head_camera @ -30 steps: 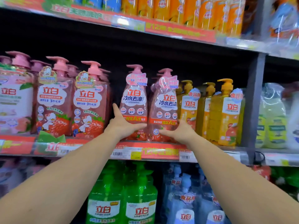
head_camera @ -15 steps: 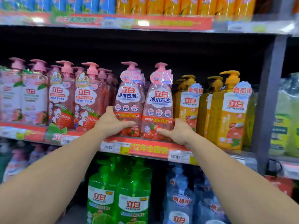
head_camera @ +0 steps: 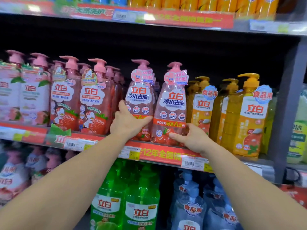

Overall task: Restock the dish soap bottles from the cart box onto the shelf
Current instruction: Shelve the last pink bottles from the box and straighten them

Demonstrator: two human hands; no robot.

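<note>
i've got both hands up at the middle shelf [head_camera: 166,155], working the two pink pump bottles that stand front and centre between the strawberry bottles [head_camera: 94,103] and the yellow bottles [head_camera: 249,117]. my left hand [head_camera: 127,125] is wrapped round the lower body of the left pink bottle [head_camera: 140,98], thumb across its front label, fingers curled behind where i can't see them. my right hand [head_camera: 191,138] pinches the base of the right pink bottle [head_camera: 172,107], thumb on the front, fingers curled round its right side next to the first yellow bottle. compared with a second ago the pair reads differently: the right bottle leaned in against its neighbour then, and now both stand upright, side by side, labels facing me square and bases close to the red price strip [head_camera: 159,153]. the view has drifted and closed in too, so part of that shift is my head, not the bottles. to my eye this is the facing-up stage, the two bottles already on the shelf and just being lined up with the front edge. the cart box isn't in sight from here, so i can't tell how many are left. i'd ease off gently, since those tall narrow bottles look ready to tip.
</note>
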